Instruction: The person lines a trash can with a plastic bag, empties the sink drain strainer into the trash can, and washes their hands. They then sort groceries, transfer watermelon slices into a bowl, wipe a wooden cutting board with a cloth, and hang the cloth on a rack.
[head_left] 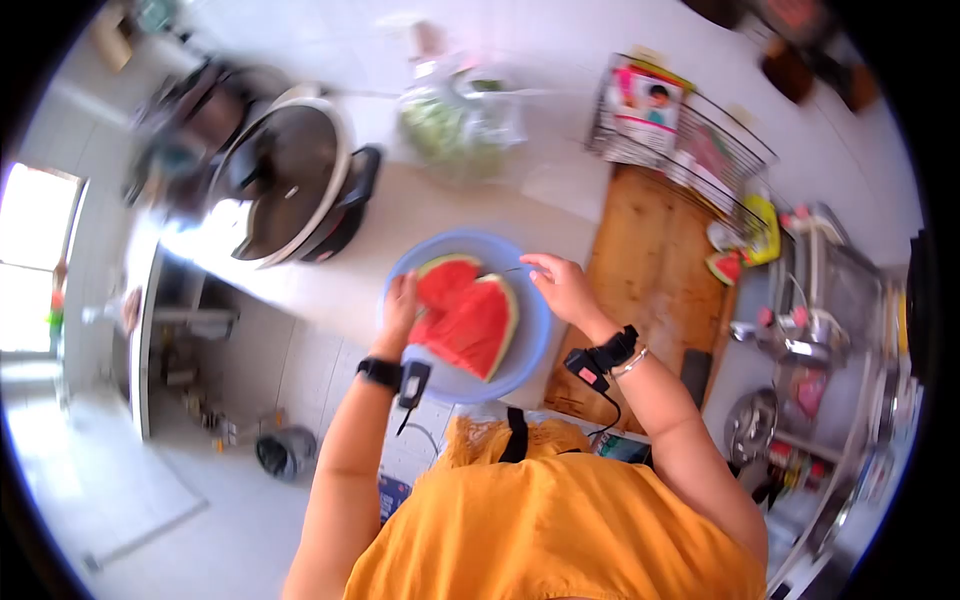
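Observation:
Two joined-looking pieces of cut watermelon (468, 325), red flesh up with green rind, lie in a blue plastic basin (535, 350) on the counter. At the basin's left side, my left hand (400, 305) has its fingers together against the edge of the watermelon. My right hand (562, 288) is over the basin's right rim, fingers pinched at the end of a thin dark utensil (512, 269). That utensil points left toward the melon's top; its kind is too small to tell. Both wrists wear black straps with small devices.
A wooden cutting board (640, 270) lies right of the basin, with a small watermelon piece (724, 267) near its far edge. A wire rack (690, 120) holds packets. A large lidded pot (290, 185) and a bag of greens (460, 125) stand behind. A bin (286, 452) sits on the floor.

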